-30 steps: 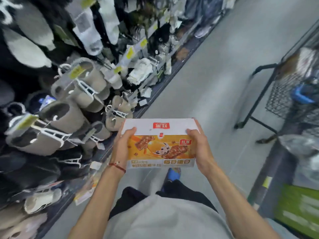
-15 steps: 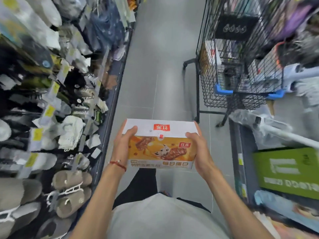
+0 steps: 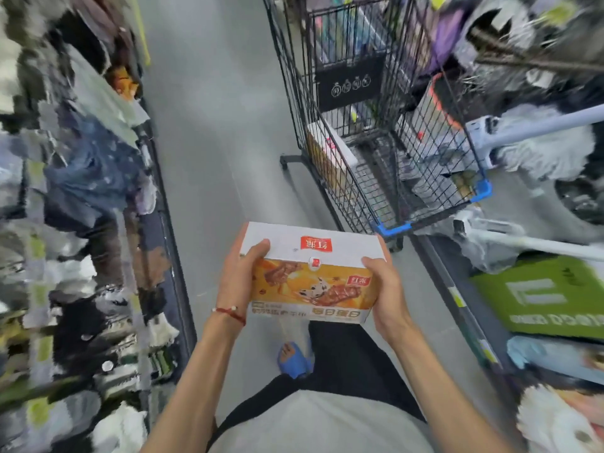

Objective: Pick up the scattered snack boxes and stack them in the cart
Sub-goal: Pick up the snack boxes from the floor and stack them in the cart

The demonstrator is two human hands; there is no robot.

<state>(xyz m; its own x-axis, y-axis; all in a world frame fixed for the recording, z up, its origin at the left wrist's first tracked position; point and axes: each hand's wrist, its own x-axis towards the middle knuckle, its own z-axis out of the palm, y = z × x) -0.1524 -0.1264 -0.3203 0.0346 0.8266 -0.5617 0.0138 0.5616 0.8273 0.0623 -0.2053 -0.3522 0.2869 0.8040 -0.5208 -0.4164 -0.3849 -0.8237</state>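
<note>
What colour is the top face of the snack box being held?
White with a small red logo; the snack box shows best in the head view.

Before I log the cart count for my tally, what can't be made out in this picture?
All in the head view:
- Inside the cart: one box in the cart shows; wire mesh and blur hide any others.
- Goods on the left shelf: smeared by motion blur.
- Underside of the snack box: hidden by the box itself, with the left hand and right hand gripping its ends.
- Its small print: too small.
</note>
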